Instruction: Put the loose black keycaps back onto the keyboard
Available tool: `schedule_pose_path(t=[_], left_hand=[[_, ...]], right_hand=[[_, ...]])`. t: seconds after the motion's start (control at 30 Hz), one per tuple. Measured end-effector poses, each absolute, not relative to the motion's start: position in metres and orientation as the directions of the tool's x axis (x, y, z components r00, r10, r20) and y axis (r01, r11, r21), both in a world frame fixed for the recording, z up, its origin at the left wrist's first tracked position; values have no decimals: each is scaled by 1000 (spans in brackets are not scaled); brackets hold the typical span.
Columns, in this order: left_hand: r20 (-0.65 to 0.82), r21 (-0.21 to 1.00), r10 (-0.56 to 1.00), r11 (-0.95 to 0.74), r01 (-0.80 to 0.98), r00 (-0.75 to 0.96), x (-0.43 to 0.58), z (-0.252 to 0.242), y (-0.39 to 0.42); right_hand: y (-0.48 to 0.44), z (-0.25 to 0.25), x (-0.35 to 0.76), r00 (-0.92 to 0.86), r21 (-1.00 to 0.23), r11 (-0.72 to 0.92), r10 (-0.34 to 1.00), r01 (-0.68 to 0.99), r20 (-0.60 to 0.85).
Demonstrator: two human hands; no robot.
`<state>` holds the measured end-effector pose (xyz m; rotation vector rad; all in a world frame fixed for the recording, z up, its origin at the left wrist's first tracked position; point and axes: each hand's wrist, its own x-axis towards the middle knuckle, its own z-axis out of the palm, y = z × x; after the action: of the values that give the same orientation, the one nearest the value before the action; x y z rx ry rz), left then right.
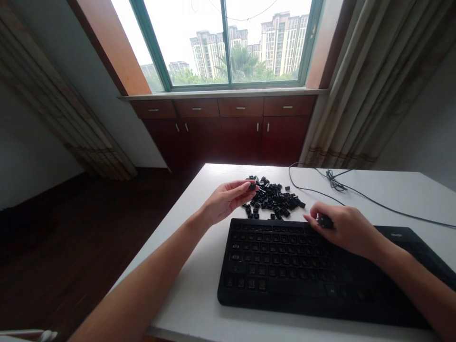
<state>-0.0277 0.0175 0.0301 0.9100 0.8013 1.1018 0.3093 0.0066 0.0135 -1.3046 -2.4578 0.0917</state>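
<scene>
Between the thumb and fingers of my left hand (228, 197) is a small black keycap (252, 186), raised above the near left side of a heap of loose black keycaps (274, 197). My right hand (347, 228) is curled over the back edge of a black keyboard (285, 289). Dark pieces that look like keycaps (325, 222) show within its fingers; how many I cannot tell. Most key positions on the keyboard's left part have no caps, leaving rows of bare square sockets. A few caps, including the long space bar, are in place. My right forearm hides part of the keyboard's right side.
Behind the keyboard a thin black cable (377, 202) runs across the white table (192, 280), with a tied bundle (335, 181) near the back edge. Beyond the table are red-brown cabinets (228, 137) below a window, with curtains (342, 95) at both sides.
</scene>
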Motion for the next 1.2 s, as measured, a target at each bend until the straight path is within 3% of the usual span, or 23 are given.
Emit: schedule_pose_path(t=[0.53,0.97,1.2], left_hand=[[43,916,929,110,-386,369,-21,33,8],[74,996,835,-33,-85,545,-22,30,6],[-68,996,663,-1,91,746,-31,36,3]], right_hand=[[6,14,310,-536,-180,600,787,779,304],[-7,25,297,-611,-208,739,654,640,446],[-34,28,264,-680,-205,871,480,447,554]])
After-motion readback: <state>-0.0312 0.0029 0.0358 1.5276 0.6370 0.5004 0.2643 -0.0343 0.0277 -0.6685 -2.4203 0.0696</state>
